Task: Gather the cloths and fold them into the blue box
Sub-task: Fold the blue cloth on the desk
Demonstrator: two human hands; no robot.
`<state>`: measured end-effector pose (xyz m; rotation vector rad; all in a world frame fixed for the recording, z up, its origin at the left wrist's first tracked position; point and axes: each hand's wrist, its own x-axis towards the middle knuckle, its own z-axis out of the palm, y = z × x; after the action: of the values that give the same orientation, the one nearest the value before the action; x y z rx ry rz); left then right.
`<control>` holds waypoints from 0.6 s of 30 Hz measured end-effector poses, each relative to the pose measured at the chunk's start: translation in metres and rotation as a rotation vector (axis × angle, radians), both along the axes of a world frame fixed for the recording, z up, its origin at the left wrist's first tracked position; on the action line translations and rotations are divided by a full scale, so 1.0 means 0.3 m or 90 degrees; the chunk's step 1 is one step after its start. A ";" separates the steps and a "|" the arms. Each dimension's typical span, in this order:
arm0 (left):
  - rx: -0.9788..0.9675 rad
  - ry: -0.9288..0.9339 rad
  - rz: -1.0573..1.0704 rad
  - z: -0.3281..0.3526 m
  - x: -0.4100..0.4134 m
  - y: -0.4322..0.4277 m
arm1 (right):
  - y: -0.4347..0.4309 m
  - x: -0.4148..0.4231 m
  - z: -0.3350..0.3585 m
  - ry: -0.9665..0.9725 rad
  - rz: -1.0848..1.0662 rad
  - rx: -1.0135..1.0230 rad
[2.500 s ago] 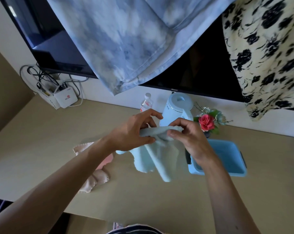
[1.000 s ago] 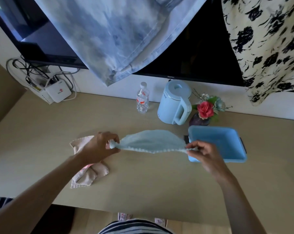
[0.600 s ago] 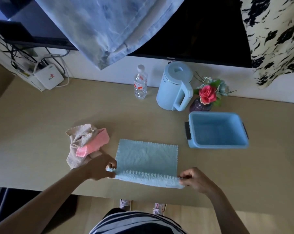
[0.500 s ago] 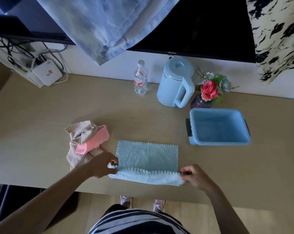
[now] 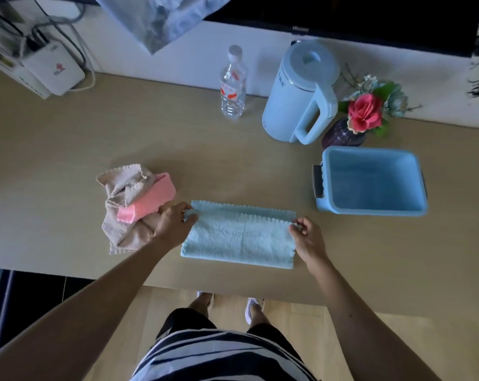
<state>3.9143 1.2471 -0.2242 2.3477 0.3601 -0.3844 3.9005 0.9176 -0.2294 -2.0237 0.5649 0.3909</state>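
A light blue cloth (image 5: 239, 237) lies on the desk, folded in half with its near half laid over the far half. My left hand (image 5: 173, 225) pinches its upper left corner and my right hand (image 5: 307, 237) pinches its upper right corner. Just left of it sits a crumpled beige cloth (image 5: 122, 204) with a pink cloth (image 5: 153, 199) resting on top. The blue box (image 5: 370, 181) stands open and holds nothing, to the right and a little farther back.
Along the wall stand a water bottle (image 5: 232, 83), a pale blue kettle (image 5: 301, 94) and a vase with a red flower (image 5: 362, 116). A white router (image 5: 54, 72) with cables sits at the back left. The desk's front edge (image 5: 232, 291) runs just below the cloth.
Both hands spread the blue cloth flat on the desk, then carried its near edge away from me onto the far edge, folding it in half.
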 end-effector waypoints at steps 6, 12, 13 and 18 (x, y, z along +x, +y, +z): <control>0.015 -0.009 0.045 -0.027 0.020 -0.011 | 0.012 0.039 -0.054 -0.031 -0.021 -0.032; 0.027 -0.001 0.070 -0.034 0.050 -0.041 | 0.006 0.060 -0.088 -0.075 -0.045 -0.056; 0.027 0.001 0.073 -0.040 0.053 -0.043 | 0.007 0.063 -0.088 -0.089 -0.051 -0.066; 0.093 -0.094 0.029 -0.047 0.008 -0.055 | 0.018 0.026 -0.071 -0.203 0.013 -0.223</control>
<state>3.9167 1.2305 -0.2384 2.4871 0.3807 -0.1675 3.9082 0.9228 -0.2506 -2.3674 0.4352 -0.0271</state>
